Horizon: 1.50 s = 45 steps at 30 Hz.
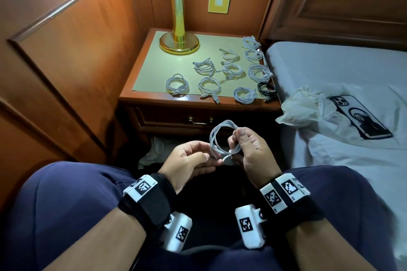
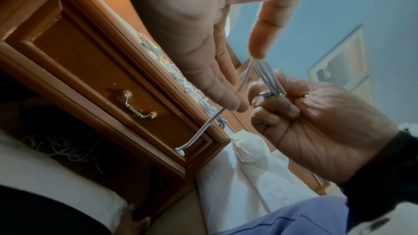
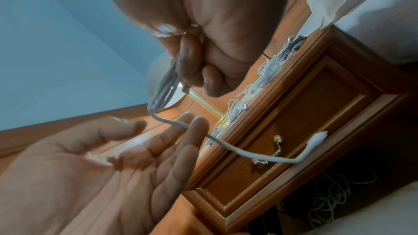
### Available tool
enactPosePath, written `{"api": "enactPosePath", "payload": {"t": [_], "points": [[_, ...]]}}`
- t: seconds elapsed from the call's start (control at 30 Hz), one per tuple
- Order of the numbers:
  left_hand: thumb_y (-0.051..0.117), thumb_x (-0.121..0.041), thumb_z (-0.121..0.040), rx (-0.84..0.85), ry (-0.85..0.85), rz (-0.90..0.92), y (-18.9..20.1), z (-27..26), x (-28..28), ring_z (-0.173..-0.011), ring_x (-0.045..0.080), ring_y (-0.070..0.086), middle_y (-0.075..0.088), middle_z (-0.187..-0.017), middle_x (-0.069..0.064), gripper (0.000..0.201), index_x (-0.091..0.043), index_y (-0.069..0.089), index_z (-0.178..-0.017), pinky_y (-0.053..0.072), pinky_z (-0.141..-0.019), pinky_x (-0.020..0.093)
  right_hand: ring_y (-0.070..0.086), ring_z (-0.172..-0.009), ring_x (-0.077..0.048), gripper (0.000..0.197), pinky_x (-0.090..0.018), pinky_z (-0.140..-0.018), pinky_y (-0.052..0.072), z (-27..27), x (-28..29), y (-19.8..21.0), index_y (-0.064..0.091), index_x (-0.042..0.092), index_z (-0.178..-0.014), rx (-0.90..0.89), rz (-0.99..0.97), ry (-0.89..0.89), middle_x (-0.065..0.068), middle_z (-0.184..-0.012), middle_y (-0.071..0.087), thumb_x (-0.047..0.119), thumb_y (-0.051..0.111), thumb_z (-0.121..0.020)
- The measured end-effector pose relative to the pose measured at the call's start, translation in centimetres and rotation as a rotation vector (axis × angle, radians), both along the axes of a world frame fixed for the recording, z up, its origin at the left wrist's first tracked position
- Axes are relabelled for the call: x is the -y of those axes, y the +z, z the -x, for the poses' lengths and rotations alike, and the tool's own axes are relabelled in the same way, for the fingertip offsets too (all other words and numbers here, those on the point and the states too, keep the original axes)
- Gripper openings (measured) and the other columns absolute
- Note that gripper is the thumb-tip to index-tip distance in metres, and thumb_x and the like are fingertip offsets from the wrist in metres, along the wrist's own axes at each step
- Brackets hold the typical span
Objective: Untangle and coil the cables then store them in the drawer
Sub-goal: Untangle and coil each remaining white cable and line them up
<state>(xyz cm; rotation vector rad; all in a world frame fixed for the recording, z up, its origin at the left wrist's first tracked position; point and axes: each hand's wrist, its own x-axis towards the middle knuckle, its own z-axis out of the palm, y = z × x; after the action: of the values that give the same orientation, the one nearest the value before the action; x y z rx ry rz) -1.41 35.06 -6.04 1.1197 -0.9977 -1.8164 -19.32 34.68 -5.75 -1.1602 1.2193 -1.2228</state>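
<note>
A white cable coil point(image 1: 222, 138) hangs over my lap in front of the nightstand. My right hand point(image 1: 235, 138) grips its gathered strands point(image 2: 269, 85) between thumb and curled fingers. My left hand point(image 1: 209, 156) lies palm up beside it with its fingers point(image 3: 192, 131) straight, and the coil's loose tail point(image 3: 260, 158) runs across their tips, its white plug point(image 2: 180, 151) dangling free. The drawer point(image 1: 176, 119) with its brass handle point(image 1: 200, 120) is closed. Several coiled white cables point(image 1: 209, 86) and one black coil point(image 1: 266, 89) lie on the nightstand top.
A brass lamp point(image 1: 178, 37) stands at the back of the nightstand point(image 1: 154, 99). A loose tangle of cables point(image 3: 334, 197) sits in the dark shelf under the drawer. To the right is a bed point(image 1: 330, 66) with a plastic bag point(image 1: 304, 108) and a phone point(image 1: 361, 116).
</note>
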Motion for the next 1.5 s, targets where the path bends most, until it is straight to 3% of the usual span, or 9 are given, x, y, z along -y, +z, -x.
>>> {"api": "enactPosePath", "payload": {"t": [0.1, 0.23, 0.4, 0.77, 1.03, 1.13, 1.3, 1.4, 1.5], "points": [[0.065, -0.008, -0.09, 0.037, -0.001, 0.088, 0.0, 0.3, -0.2, -0.1, 0.028, 0.072, 0.073, -0.104, 0.023, 0.019, 0.002, 0.065, -0.105, 0.057, -0.088, 0.034, 0.044, -0.064, -0.024, 0.036, -0.04, -0.063, 0.04, -0.2, 0.0, -0.4, 0.057, 0.027, -0.072, -0.165, 0.054, -0.003, -0.001, -0.07, 0.05, 0.052, 0.044, -0.096], [0.074, -0.016, -0.089, 0.202, 0.064, 0.245, -0.2, 0.7, -0.4, -0.088, 0.021, 0.074, 0.07, -0.087, 0.01, 0.021, -0.001, 0.062, -0.098, 0.06, -0.086, 0.039, 0.047, -0.054, -0.008, 0.035, -0.022, -0.052, 0.043, -0.6, -0.3, -0.2, 0.057, 0.017, -0.077, -0.195, 0.074, 0.006, 0.001, -0.064, 0.049, 0.033, 0.043, -0.105], [0.077, -0.046, -0.073, 0.291, 0.144, 0.325, -0.9, 0.4, 0.0, -0.095, 0.029, 0.073, 0.074, -0.097, 0.011, 0.038, -0.019, 0.063, -0.097, 0.057, -0.088, 0.054, 0.055, -0.058, -0.006, 0.032, -0.02, -0.057, 0.045, -0.8, -0.5, -0.2, 0.057, 0.012, -0.078, -0.192, 0.013, 0.108, 0.006, -0.062, 0.061, 0.026, 0.044, -0.104], [0.063, 0.011, -0.089, 0.243, 0.133, 0.339, -1.6, 0.5, 0.6, -0.101, 0.022, 0.073, 0.077, -0.104, 0.006, 0.035, -0.016, 0.069, -0.111, 0.056, -0.094, 0.038, 0.071, -0.076, -0.009, 0.026, -0.024, -0.072, 0.055, -0.9, -0.6, -1.2, 0.07, 0.014, -0.087, -0.404, -0.001, 0.029, 0.0, -0.081, 0.075, 0.029, 0.054, -0.101], [0.053, 0.007, -0.093, -0.115, 0.045, 0.139, -1.0, 0.4, 0.8, -0.064, 0.016, 0.064, 0.065, -0.069, 0.01, 0.03, 0.005, 0.054, -0.123, 0.054, -0.066, 0.024, 0.064, -0.07, -0.006, 0.023, -0.019, -0.063, 0.05, -0.5, -0.2, -1.1, 0.065, 0.02, -0.083, -0.517, 0.064, -0.035, 0.001, -0.078, 0.069, 0.028, 0.054, -0.101], [0.063, 0.003, -0.093, 0.015, 0.048, 0.198, -0.5, 0.7, 1.0, -0.058, 0.01, 0.062, 0.067, -0.071, 0.003, 0.031, 0.004, 0.053, -0.123, 0.052, -0.057, 0.02, 0.063, -0.072, -0.007, 0.022, -0.017, -0.064, 0.048, -0.5, -0.1, -1.5, 0.066, 0.016, -0.086, -0.558, 0.131, -0.033, 0.001, -0.08, 0.068, 0.028, 0.054, -0.101], [0.086, -0.022, -0.073, 0.314, -0.044, 0.362, -1.3, -0.1, 0.6, -0.096, 0.005, 0.061, 0.063, -0.114, 0.004, 0.059, -0.025, 0.057, -0.125, 0.055, -0.088, 0.023, 0.053, -0.055, -0.004, 0.023, -0.014, -0.054, 0.038, 0.0, 0.2, -1.2, 0.058, 0.025, -0.08, -0.493, 0.195, -0.151, 0.012, -0.062, 0.057, 0.028, 0.052, -0.101], [0.088, -0.021, -0.07, 0.284, -0.059, 0.223, -1.8, -0.1, 0.8, -0.089, 0.014, 0.063, 0.064, -0.106, 0.005, 0.068, -0.03, 0.052, -0.127, 0.057, -0.085, 0.031, 0.051, -0.05, -0.005, 0.025, -0.017, -0.052, 0.039, 0.2, 0.1, -0.8, 0.058, 0.023, -0.082, -0.454, 0.222, -0.158, 0.013, -0.056, 0.054, 0.038, 0.047, -0.099], [0.088, -0.015, -0.075, 0.324, -0.106, 0.203, -1.7, 0.1, 0.9, -0.075, 0.011, 0.063, 0.069, -0.086, 0.008, 0.042, -0.018, 0.065, -0.11, 0.052, -0.066, 0.023, 0.051, -0.049, -0.006, 0.027, -0.017, -0.051, 0.041, 0.1, -0.3, -0.4, 0.058, 0.019, -0.085, -0.435, 0.261, -0.172, 0.006, -0.055, 0.052, 0.039, 0.046, -0.098]]}}
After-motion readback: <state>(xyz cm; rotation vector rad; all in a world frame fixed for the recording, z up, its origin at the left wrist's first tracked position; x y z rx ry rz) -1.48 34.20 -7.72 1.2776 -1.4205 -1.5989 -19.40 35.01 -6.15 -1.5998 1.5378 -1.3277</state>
